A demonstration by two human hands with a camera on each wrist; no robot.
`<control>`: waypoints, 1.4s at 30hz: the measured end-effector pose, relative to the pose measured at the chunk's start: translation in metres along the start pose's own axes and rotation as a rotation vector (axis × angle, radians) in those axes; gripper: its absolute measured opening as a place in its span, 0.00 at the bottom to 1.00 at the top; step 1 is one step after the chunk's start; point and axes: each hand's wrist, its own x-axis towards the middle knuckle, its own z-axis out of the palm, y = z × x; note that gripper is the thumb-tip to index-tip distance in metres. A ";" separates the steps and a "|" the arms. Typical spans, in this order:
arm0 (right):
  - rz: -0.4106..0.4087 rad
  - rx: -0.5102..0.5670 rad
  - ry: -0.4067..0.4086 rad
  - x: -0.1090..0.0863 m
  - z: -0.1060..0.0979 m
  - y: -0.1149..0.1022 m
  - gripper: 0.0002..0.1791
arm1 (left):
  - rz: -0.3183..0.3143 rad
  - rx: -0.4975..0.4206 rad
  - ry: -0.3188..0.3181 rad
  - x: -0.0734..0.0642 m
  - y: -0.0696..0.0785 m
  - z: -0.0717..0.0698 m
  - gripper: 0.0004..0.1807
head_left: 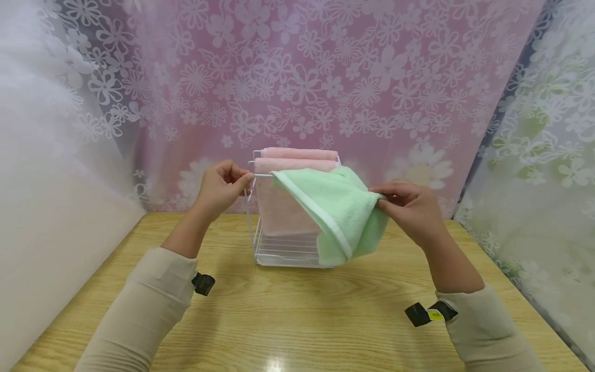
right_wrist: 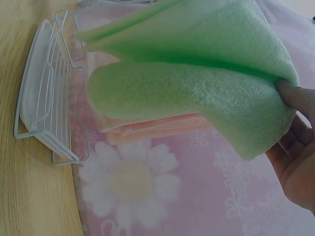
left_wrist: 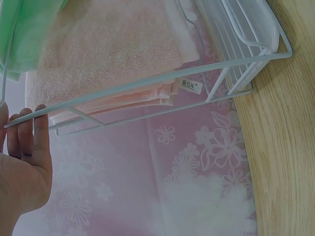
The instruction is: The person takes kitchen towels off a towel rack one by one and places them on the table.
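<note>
A white wire rack (head_left: 256,243) stands on the table with a tray at its base. My left hand (head_left: 220,187) pinches the left end of its front top bar; in the left wrist view the fingers (left_wrist: 41,132) curl at the wire frame. Over that bar drapes a light green towel (head_left: 332,201), its right part pulled out sideways. My right hand (head_left: 411,206) pinches the towel's right edge between thumb and fingers, away from the rack. Behind it, pink towels (head_left: 283,206) hang folded over the other bars, partly hidden by the green one.
The rack stands on a wood-grain table (head_left: 279,315) near its back edge. A pink flowered curtain (head_left: 297,77) hangs behind, with pale sheeting at the left and a flowered sheet (head_left: 548,170) at the right. A small tag (left_wrist: 191,85) shows on a pink towel.
</note>
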 end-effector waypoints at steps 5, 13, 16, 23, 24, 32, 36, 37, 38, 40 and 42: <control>-0.007 0.006 0.000 -0.003 -0.003 0.002 0.12 | -0.009 -0.014 -0.003 0.001 0.000 0.001 0.09; -0.021 -0.007 0.012 -0.006 -0.007 0.004 0.11 | -0.011 0.002 -0.005 0.005 -0.002 0.001 0.10; -0.023 0.004 0.019 -0.007 -0.009 0.004 0.11 | -0.016 -0.014 -0.008 0.005 -0.002 0.001 0.10; -0.024 0.086 0.035 -0.011 -0.013 0.006 0.11 | -0.028 -0.045 -0.010 0.004 -0.005 0.000 0.10; -0.029 0.113 0.038 -0.011 -0.014 0.006 0.11 | -0.027 -0.046 -0.011 0.004 -0.005 0.000 0.10; -0.071 0.221 0.079 -0.013 -0.020 0.003 0.11 | -0.033 -0.046 -0.017 0.002 -0.004 -0.002 0.10; -0.050 0.167 0.114 -0.016 -0.026 0.005 0.10 | -0.043 -0.035 -0.019 0.002 -0.004 -0.003 0.11; -0.037 0.138 0.119 -0.017 -0.029 0.006 0.10 | -0.046 -0.036 -0.019 0.002 -0.004 -0.003 0.11; -0.024 0.096 0.125 -0.019 -0.031 0.007 0.10 | -0.048 -0.038 -0.019 0.002 -0.004 -0.003 0.11; 0.008 0.001 0.131 -0.021 -0.034 0.009 0.10 | -0.051 -0.045 -0.017 0.002 -0.004 -0.003 0.11; 0.030 -0.065 0.133 -0.023 -0.037 0.011 0.10 | -0.050 -0.055 -0.015 0.002 -0.004 -0.003 0.11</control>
